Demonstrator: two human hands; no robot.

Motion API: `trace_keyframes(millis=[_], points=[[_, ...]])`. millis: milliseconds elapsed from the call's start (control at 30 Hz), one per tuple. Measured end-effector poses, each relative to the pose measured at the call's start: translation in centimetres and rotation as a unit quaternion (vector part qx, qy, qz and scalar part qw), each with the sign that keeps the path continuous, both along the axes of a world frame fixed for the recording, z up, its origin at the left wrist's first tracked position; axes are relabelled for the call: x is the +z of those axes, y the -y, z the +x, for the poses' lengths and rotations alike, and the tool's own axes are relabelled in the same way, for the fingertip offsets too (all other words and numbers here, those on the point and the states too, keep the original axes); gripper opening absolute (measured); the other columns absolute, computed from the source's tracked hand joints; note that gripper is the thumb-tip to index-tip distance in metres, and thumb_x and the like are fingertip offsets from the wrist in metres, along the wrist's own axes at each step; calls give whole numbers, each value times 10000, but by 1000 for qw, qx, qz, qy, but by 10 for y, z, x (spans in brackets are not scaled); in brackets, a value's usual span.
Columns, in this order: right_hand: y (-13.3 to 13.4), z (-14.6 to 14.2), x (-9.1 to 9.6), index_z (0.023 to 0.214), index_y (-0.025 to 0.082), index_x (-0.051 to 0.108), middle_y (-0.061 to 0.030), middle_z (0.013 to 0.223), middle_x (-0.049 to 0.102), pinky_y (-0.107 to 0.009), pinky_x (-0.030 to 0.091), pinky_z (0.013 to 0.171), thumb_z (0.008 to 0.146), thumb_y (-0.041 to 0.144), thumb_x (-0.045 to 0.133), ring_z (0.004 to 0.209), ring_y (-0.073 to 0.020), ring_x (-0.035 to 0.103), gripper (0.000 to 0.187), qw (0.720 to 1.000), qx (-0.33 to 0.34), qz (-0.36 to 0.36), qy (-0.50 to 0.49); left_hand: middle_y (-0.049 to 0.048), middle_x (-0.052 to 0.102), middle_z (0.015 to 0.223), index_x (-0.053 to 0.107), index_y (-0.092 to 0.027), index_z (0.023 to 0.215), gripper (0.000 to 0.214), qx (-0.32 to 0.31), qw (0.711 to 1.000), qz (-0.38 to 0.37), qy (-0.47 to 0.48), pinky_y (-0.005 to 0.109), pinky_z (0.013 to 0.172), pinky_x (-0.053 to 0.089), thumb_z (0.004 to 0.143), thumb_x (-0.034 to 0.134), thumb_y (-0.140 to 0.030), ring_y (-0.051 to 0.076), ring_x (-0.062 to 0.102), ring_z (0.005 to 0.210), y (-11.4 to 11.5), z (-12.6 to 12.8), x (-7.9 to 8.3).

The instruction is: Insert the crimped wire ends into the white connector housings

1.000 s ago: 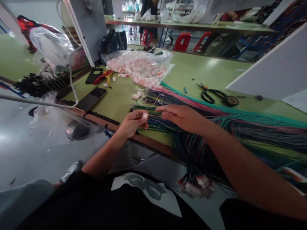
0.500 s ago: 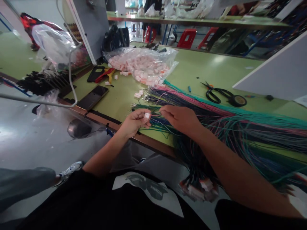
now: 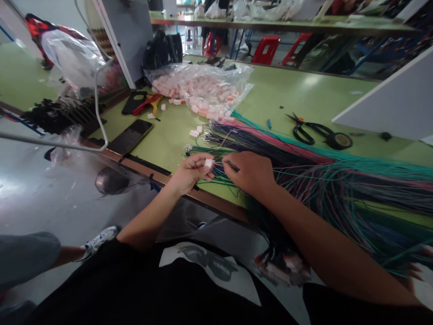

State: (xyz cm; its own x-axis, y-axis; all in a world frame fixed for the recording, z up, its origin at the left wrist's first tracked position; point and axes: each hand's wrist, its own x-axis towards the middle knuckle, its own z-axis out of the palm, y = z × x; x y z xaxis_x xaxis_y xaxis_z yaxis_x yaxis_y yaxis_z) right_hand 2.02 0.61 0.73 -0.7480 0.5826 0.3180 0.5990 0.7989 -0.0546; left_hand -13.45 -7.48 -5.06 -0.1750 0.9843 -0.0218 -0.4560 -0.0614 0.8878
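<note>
Pinched in my left hand [image 3: 192,172] is a small white connector housing [image 3: 209,163] with an orange edge, held above the front edge of the table. Just to its right, my right hand [image 3: 251,174] is closed, thumb and fingertips together on a thin wire [image 3: 219,163] that runs toward the housing. Whether the wire's end sits inside the housing is too small to tell. Beneath and behind both hands lie bundles of green, dark and pink wires [image 3: 291,151], their metal-tipped ends pointing left. A few loose white housings [image 3: 195,132] rest beyond my left hand.
A clear bag of housings [image 3: 206,88] lies at the back. Red-and-yellow pliers [image 3: 148,104] and a phone [image 3: 131,136] are to the left. Black scissors [image 3: 313,128] and a tape roll [image 3: 339,141] lie right. Wired connectors [image 3: 282,269] hang below the table edge.
My right hand has moved slightly left and down, nearer the housing, and its fingers have curled in more. My left hand keeps its hold with little movement. The view has shifted slightly.
</note>
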Motion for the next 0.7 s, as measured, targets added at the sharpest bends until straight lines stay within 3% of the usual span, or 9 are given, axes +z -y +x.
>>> trace_keyframes(millis=[233,567,700], points=[[7,-3,-2,647,190,603,-60,669,658,-264,200,514,817,195,438,734,-169,547,237,999,22,20,-17,-19,661,710,637,-167,942,258,3,1000,2,-10,193,561,517,702,684,-85,78,631,592,-1,-1,-5],[7,-7,-10,661,191,626,-64,688,653,-269,231,534,804,188,448,723,-169,546,229,999,44,-12,-13,-18,666,637,638,-137,891,261,-5,999,16,-37,195,523,502,655,747,-141,82,619,534,-1,2,-3],[1,-5,-9,722,195,648,-50,703,658,-257,277,546,784,233,476,690,-162,553,187,994,42,-86,-51,-22,662,623,640,-132,893,286,0,999,2,-50,197,531,503,641,769,-171,83,620,535,0,4,1]])
